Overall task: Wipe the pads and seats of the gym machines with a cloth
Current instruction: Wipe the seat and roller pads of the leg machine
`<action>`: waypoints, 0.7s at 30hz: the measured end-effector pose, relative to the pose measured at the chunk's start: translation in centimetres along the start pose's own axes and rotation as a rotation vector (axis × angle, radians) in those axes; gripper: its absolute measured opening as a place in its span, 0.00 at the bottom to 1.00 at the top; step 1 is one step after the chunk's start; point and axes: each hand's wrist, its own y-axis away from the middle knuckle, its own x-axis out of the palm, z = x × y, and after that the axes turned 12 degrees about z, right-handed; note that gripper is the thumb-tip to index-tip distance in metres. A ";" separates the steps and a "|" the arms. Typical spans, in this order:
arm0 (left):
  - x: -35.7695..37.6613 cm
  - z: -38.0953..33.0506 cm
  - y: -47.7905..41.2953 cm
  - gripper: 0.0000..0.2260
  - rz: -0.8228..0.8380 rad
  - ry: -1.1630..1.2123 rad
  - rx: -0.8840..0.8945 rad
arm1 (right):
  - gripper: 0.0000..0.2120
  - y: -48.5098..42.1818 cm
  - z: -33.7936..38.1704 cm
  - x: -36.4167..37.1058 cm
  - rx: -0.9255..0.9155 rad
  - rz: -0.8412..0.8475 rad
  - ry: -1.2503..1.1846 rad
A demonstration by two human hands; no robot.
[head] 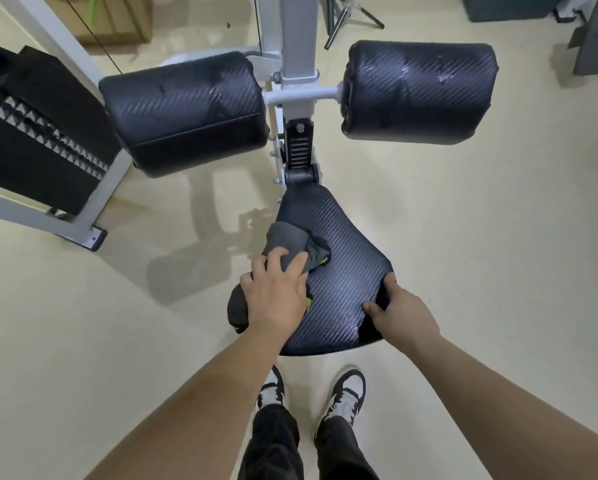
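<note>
Wiping step: left hand [276,294] clutches cloth [288,242] on seat [346,271], center frame; right hand [403,315] grips seat edge. Next, likely: sweep cloth rightward.

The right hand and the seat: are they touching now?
Touching. The head view shows the right hand gripping the seat at its right corner, fingers curled over the edge.
</note>
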 end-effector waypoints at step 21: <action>-25.4 -9.4 17.8 0.28 0.184 1.020 0.116 | 0.20 24.8 9.1 -13.9 -0.317 0.439 -1.025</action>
